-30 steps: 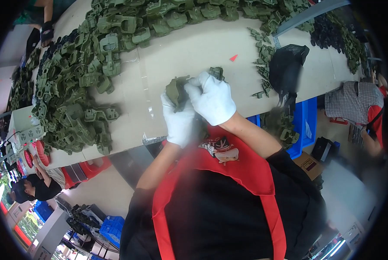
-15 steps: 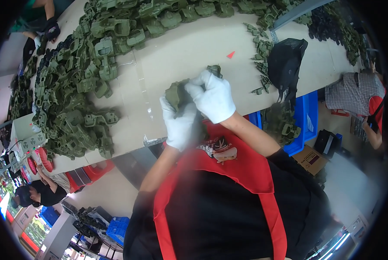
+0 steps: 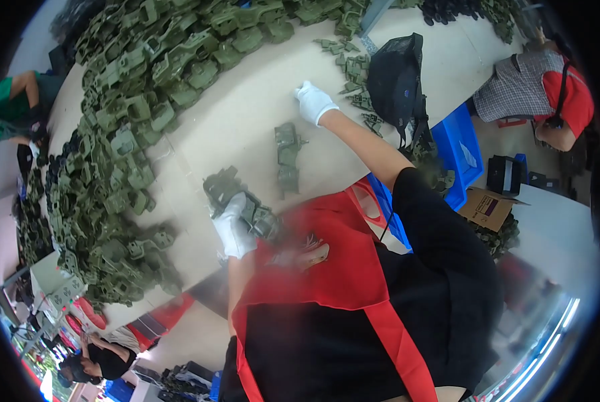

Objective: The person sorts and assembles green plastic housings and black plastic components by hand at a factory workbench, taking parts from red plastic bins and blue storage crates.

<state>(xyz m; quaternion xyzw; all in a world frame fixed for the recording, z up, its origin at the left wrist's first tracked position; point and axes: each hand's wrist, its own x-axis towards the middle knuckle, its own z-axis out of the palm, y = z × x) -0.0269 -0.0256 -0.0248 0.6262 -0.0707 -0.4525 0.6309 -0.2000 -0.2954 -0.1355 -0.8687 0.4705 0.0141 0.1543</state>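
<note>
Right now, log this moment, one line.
left gloved hand: holds olive-green molded part | right gloved hand: over tabletop | similar part: on tabletop

this appears to be a factory workshop, most likely an assembly floor. a long pale worktable point(image 3: 239, 100) is heaped with near-identical green parts point(image 3: 139, 127), with a batch of dark parts point(image 3: 450, 9) farther along. blue plastic bins point(image 3: 454, 136) and an open cardboard box point(image 3: 487, 208) stand by its edge. the person wears a red apron point(image 3: 320, 271) and white work gloves point(image 3: 315, 104); co-workers point(image 3: 531, 87) are placed around the room.
</note>
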